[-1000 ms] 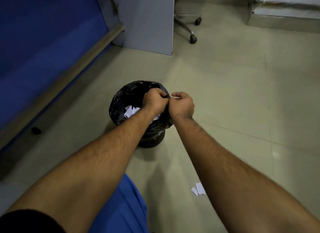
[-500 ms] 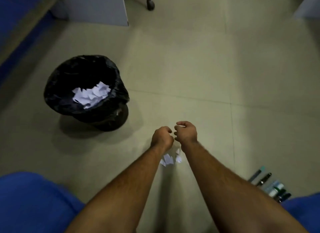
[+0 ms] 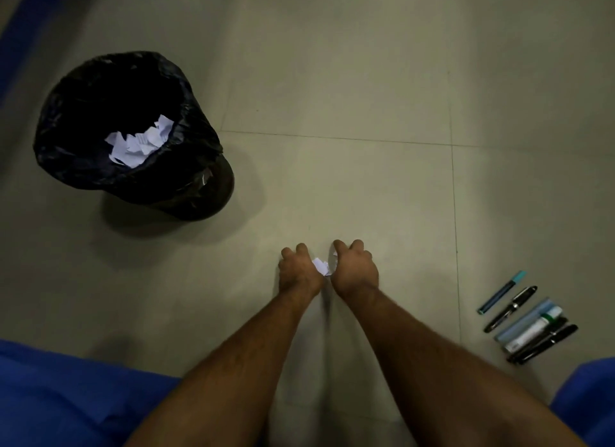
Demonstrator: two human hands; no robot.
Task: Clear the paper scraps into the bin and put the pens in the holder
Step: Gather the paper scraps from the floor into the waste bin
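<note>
A black bin (image 3: 83, 167) lined with a black bag stands on the floor at the left, with white paper scraps (image 3: 139, 142) inside it. Low on the floor in the middle, my left hand (image 3: 298, 268) and my right hand (image 3: 354, 267) sit side by side, fingers curled down around a few white paper scraps (image 3: 321, 266) between them. Several pens and markers (image 3: 529, 323) lie in a row on the floor at the right. No pen holder is in view.
Beige tiled floor (image 3: 332, 97) stretches around the bin and hands. My blue-clad knees (image 3: 66, 396) fill the bottom left and bottom right corners. A blue wall edge (image 3: 10, 40) runs along the far left.
My hands left the bin's rim and came down to the floor scraps, now cupping them. The view tilted down, bringing the pens into sight.
</note>
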